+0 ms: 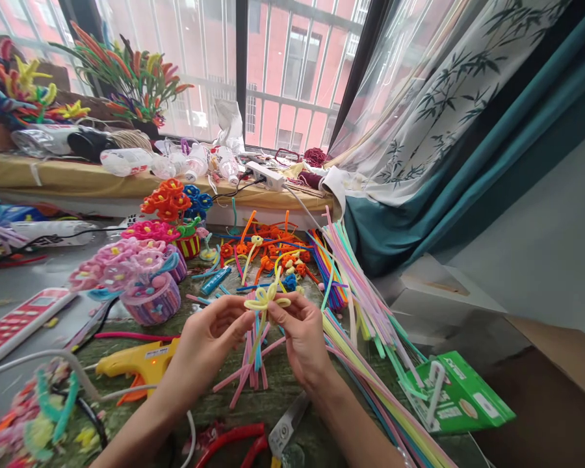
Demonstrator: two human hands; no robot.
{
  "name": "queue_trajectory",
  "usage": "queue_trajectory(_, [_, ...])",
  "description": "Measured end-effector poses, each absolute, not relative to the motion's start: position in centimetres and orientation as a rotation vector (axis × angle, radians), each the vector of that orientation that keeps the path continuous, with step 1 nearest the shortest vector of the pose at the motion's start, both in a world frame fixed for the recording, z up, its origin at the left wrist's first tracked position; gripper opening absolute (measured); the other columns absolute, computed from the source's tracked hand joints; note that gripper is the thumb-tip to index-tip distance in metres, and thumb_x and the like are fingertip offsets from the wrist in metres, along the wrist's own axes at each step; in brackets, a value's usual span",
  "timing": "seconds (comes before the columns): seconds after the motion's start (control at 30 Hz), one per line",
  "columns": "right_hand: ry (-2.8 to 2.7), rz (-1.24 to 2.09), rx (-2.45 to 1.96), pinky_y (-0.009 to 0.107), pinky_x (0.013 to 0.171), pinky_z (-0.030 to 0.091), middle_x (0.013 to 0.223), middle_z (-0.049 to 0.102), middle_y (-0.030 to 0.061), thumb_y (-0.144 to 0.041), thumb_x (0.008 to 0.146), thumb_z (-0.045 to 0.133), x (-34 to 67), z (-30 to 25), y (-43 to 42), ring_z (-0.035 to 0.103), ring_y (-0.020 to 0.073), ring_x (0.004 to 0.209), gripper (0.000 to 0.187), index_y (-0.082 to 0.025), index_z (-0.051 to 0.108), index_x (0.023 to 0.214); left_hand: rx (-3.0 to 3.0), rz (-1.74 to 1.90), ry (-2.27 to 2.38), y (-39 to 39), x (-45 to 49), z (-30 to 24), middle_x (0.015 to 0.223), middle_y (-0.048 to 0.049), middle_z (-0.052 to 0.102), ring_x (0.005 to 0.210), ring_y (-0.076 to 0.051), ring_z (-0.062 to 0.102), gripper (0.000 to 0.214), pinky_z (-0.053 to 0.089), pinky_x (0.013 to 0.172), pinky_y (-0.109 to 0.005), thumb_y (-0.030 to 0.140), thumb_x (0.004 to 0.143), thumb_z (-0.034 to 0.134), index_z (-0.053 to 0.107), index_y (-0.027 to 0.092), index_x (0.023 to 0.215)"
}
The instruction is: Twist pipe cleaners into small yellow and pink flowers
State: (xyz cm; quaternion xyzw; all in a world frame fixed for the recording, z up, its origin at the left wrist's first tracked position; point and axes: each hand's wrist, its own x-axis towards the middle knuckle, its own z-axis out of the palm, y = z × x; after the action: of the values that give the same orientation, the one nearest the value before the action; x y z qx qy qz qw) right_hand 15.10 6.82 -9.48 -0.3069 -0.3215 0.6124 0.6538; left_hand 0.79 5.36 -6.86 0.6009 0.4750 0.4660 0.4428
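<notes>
Both hands pinch together at the centre of the view, their fingertips almost meeting. The left hand (209, 341) and the right hand (299, 338) are each closed on a yellow pipe-cleaner bow (267, 300), which sits just above the knuckles with a yellow stem running down between the hands. Nothing stands between the fingers and the bow.

At 12 o'clock, a barred window (292, 71) looks out on a red building, and a bamboo-print curtain (443, 84) hangs at 1 o'clock. Below the window, a cushioned sill (92, 175) holds plastic bottles, a power strip (266, 175) and pipe-cleaner plants.

The work surface is a worn green wooden tabletop (292, 383). A long bundle of pastel pipe cleaners (365, 305) fans out at 3 o'clock, with green packaging (461, 396) at 4 o'clock. At 10 o'clock stands a pink pipe-cleaner flower pot (151, 302), and orange pipe-cleaner flowers (168, 201) rise behind it. A yellow glue gun (139, 364) lies at 8 o'clock, and red-handled scissors (285, 426) lie at 6 o'clock. Loose pink pipe cleaners (246, 370) lie directly under the hands.

Both forearms rise from the bottom edge and converge inward, wrists bent, palms turned toward each other.
</notes>
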Motion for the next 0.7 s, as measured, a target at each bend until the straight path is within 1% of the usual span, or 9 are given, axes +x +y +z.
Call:
queue_trajectory(0.07, [-0.761,1.400,-0.695,0.023,0.068,0.052,0.074,0.073,0.0013,-0.023,0.061,0.085,15.0,-9.5,6.7,0.066,0.0125,0.069,0.020,-0.016,0.070,0.073,1.374,1.185,1.144,5.2,0.9,-6.7,0.079,0.0000,0.068,0.065,-0.013,0.059,0.023,0.045,0.056,-0.018,0.038,0.078,0.068,0.065,0.018,0.089])
queue_trajectory(0.2, [-0.833,1.410,-0.727,0.019,0.064,0.052,0.071,0.073,-0.0002,-0.021,0.061,0.085,15.2,-9.3,6.6,0.066,0.0105,0.065,0.022,-0.016,0.069,0.075,1.319,1.192,1.129,4.9,0.9,-6.5,0.072,0.0021,0.065,0.063,-0.011,0.057,0.020,0.045,0.055,-0.017,0.035,0.077,0.070,0.066,0.016,0.084])
queue_trajectory(0.27, [-0.868,1.411,-0.734,0.019,0.064,0.052,0.072,0.073,-0.0003,-0.021,0.061,0.085,15.4,-9.2,6.6,0.067,0.0103,0.065,0.022,-0.016,0.069,0.075,1.339,1.157,1.125,5.1,0.7,-6.7,0.072,0.0014,0.066,0.064,-0.012,0.059,0.020,0.045,0.055,-0.017,0.036,0.078,0.069,0.066,0.016,0.083])
queue_trajectory(0.37, [-0.910,1.403,-0.734,0.019,0.065,0.053,0.074,0.074,0.0003,-0.022,0.061,0.085,15.7,-9.2,6.8,0.068,0.0116,0.067,0.023,-0.016,0.069,0.076,1.467,1.169,1.138,5.4,0.3,-7.3,0.077,0.0007,0.069,0.069,-0.014,0.063,0.019,0.048,0.059,-0.020,0.034,0.079,0.068,0.065,0.018,0.089])
queue_trajectory(0.43, [-0.924,1.410,-0.746,0.020,0.063,0.053,0.075,0.074,0.0004,-0.023,0.060,0.085,15.9,-9.1,6.9,0.067,0.0119,0.066,0.024,-0.016,0.069,0.076,1.661,1.292,1.203,5.6,0.1,-7.7,0.076,0.0024,0.068,0.066,-0.013,0.062,0.017,0.049,0.062,-0.021,0.030,0.079,0.069,0.066,0.021,0.092])
queue_trajectory(0.57, [-0.956,1.468,-0.756,0.020,0.060,0.051,0.070,0.072,-0.0003,-0.025,0.057,0.087,16.2,-9.2,7.1,0.064,0.0108,0.061,0.026,-0.015,0.068,0.071,2.005,1.415,1.262,5.5,-0.2,-7.9,0.074,0.0029,0.067,0.063,-0.012,0.060,0.003,0.047,0.062,-0.022,0.024,0.080,0.068,0.067,0.021,0.081])
queue_trajectory(0.7, [-0.994,1.528,-0.731,0.020,0.061,0.050,0.067,0.071,-0.0016,-0.023,0.056,0.087,16.5,-9.6,7.3,0.063,0.0103,0.061,0.024,-0.016,0.068,0.069,1.995,1.389,1.184,5.7,-0.3,-7.8,0.072,0.0028,0.065,0.062,-0.012,0.059,0.003,0.047,0.059,-0.022,0.023,0.082,0.066,0.066,0.020,0.080])
